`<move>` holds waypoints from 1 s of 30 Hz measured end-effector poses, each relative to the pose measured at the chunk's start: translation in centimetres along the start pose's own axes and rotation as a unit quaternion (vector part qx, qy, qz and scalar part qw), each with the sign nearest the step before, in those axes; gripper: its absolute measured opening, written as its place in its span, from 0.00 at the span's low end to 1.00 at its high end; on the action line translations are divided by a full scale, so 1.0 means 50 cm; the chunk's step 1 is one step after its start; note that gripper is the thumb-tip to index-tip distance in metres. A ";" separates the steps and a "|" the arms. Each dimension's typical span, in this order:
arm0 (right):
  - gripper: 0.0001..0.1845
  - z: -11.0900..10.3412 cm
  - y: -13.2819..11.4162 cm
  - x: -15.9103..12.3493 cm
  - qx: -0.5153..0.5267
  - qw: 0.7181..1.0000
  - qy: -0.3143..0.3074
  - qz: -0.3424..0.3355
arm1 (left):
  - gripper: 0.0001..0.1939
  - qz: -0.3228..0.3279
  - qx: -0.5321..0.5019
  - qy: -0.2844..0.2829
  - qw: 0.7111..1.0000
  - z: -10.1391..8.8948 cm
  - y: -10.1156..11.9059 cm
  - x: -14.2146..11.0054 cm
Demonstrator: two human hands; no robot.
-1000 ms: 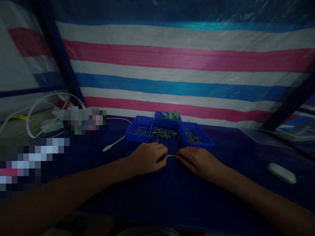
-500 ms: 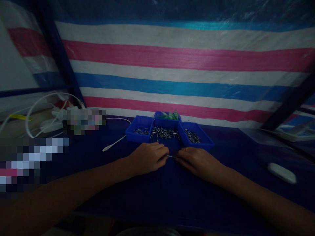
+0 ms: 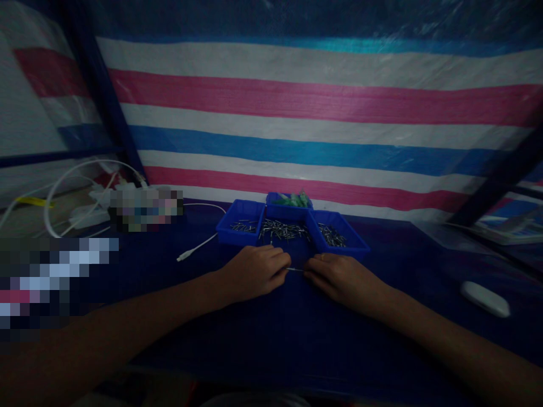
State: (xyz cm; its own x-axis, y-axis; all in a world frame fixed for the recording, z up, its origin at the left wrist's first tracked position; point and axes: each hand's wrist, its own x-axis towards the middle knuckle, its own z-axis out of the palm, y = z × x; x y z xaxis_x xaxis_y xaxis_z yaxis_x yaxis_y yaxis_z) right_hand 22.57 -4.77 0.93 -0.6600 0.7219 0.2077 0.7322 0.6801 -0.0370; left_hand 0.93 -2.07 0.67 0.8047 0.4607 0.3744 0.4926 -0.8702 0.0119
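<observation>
Between my two hands runs a thin, pale metallic rod [image 3: 295,269], small and dim. My left hand [image 3: 258,271] pinches its left end with the fingers closed. The right end sits in the closed fingertips of my right hand [image 3: 335,276], which wears a ring. Just beyond the hands, a heap of small metal pins or rivet-like pieces [image 3: 284,229] lies on the blue table [image 3: 271,333]. Blue trays flank it: the left tray [image 3: 242,209] and the right tray [image 3: 360,242] hold similar pieces. Their exact kind is too small to tell.
Behind the heap stands a blue tray with green items [image 3: 292,200]. A white cable plug [image 3: 186,254] lies left of the trays, with tangled white cables [image 3: 89,209] farther left. A white rounded case [image 3: 486,298] rests at the right. Striped sheeting [image 3: 314,102] closes the back.
Almost nothing differs. The hands are a hair farther apart, and slightly more of the rod shows between them.
</observation>
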 end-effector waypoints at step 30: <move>0.08 -0.004 -0.004 0.000 0.001 1.000 -0.010 -0.005 | 0.05 -0.005 0.013 -0.006 1.000 0.001 0.001 -0.002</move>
State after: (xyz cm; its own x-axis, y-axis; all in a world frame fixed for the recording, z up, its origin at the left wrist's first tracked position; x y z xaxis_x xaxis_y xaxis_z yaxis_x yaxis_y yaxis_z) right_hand 22.47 -4.94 1.15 -0.6706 0.7174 0.1887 0.7252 0.6876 -0.0367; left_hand 0.87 -2.15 0.57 0.8031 0.4719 0.3639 0.5092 -0.8606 -0.0079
